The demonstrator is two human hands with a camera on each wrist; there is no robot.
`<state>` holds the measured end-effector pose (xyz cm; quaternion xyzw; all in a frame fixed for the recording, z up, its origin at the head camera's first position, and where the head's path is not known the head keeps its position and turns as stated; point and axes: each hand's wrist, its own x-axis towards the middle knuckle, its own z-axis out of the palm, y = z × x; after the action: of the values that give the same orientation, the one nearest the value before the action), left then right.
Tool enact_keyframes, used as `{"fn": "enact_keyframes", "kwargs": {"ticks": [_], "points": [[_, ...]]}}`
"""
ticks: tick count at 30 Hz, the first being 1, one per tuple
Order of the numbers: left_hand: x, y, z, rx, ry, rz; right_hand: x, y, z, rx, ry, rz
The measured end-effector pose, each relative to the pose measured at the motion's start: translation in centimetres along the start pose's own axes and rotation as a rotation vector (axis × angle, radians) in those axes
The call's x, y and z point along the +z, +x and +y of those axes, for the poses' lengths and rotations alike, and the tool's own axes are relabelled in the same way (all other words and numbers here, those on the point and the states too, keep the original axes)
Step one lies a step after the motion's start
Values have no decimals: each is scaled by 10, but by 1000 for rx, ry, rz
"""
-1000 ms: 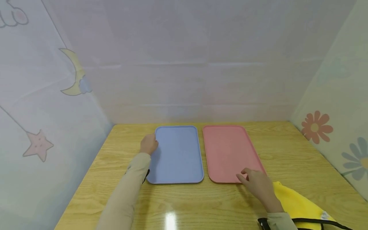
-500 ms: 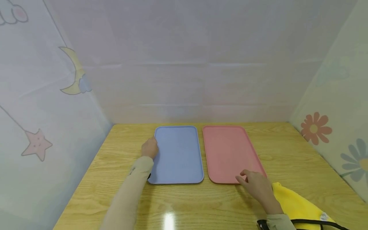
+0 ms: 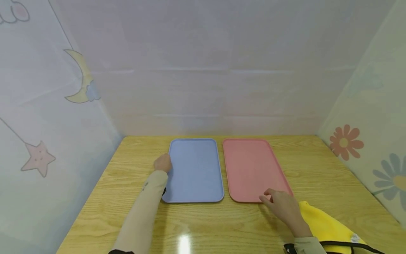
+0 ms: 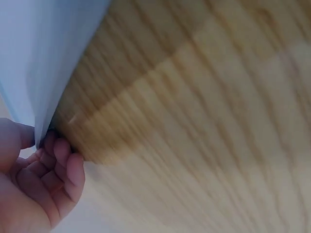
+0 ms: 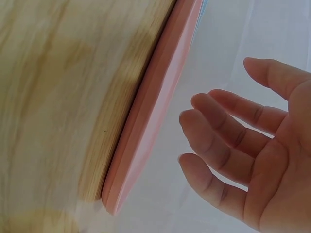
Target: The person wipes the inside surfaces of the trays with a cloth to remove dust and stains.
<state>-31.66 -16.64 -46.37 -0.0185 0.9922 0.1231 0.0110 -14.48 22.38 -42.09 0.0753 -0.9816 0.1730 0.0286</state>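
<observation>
A blue tray (image 3: 195,173) lies on the wooden table, and a pink tray (image 3: 253,169) lies just to its right. At the blue tray's left edge my left hand (image 3: 162,163) pinches the rim. The left wrist view shows the thumb on one side of the rim and curled fingers (image 4: 63,167) on the other. My right hand (image 3: 283,206) hovers over the near right corner of the pink tray, holding nothing. Its fingers (image 5: 214,136) are loosely bent and apart from the tray's rim in the right wrist view.
A yellow cloth (image 3: 330,225) lies at the near right, beside my right wrist. A black cord (image 3: 345,243) crosses it. Pale printed curtains (image 3: 203,70) enclose the table (image 3: 196,225) at the back and both sides.
My left hand has slid slightly nearer along the blue tray's left edge. The right hand stays almost where it was, and both trays look nearly unmoved.
</observation>
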Motion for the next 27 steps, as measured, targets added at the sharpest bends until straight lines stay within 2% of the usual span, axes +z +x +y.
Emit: {"fn": "enact_keyframes", "kwargs": {"ticks": [5, 10, 15, 18, 20, 24, 27], "points": [[-3, 1, -2, -52, -42, -58, -1, -1, -1, -17, 15, 10], [-8, -2, 1, -87, -102, -83, -2, -1, 0, -33, 24, 22], [-6, -3, 3, -124, -289, -110, 0, -2, 2, -69, 11, 49], [5, 6, 0, -151, -394, -135, 2, -1, 2, -88, 14, 64], [12, 10, -5, -112, -425, -124, 3, 0, 1, -97, 19, 70], [74, 59, -42, -46, -486, -75, 4, -1, 0, -99, 33, 62], [120, 99, -68, -77, -566, -56, 4, -2, 1, -97, 38, 52]]}}
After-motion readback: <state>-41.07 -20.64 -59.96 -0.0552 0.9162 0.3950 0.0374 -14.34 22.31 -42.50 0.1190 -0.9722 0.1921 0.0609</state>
